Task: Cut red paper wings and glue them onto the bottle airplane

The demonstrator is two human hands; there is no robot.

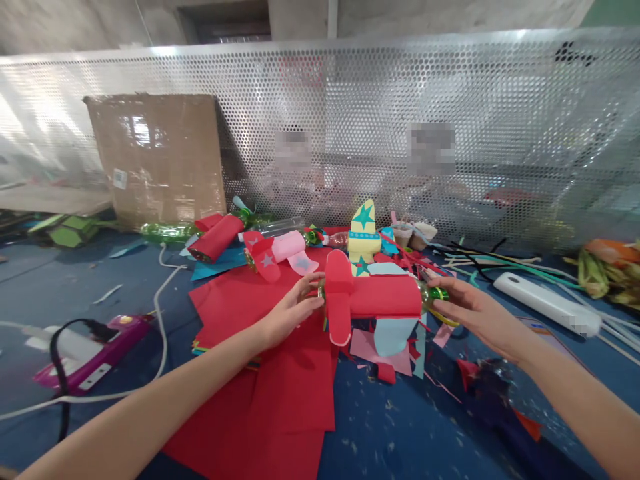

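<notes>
A plastic bottle wrapped in red paper [387, 296] lies sideways between my hands, with a rounded red strip [339, 297] standing across its left end. My left hand [295, 308] grips the bottle's base end, thumb in front and fingers behind. My right hand [463, 303] pinches the green-capped neck [436, 294]. Beneath it are a stack of red sheets [295, 387] and light blue and pink paper scraps [363, 347]. Just behind stands a yellow paper piece with teal stars [364, 233]. To the left lie a pink-wrapped bottle [287, 247] and a red-wrapped bottle [217, 238].
A purple power strip [95, 353] with cables lies left; a white one [545, 303] lies right. Behind, a cardboard sheet [157, 160] leans on a perforated metal screen [350, 100]. Small cups [403, 233] stand at the back. A dark crumpled item [500, 400] lies front right.
</notes>
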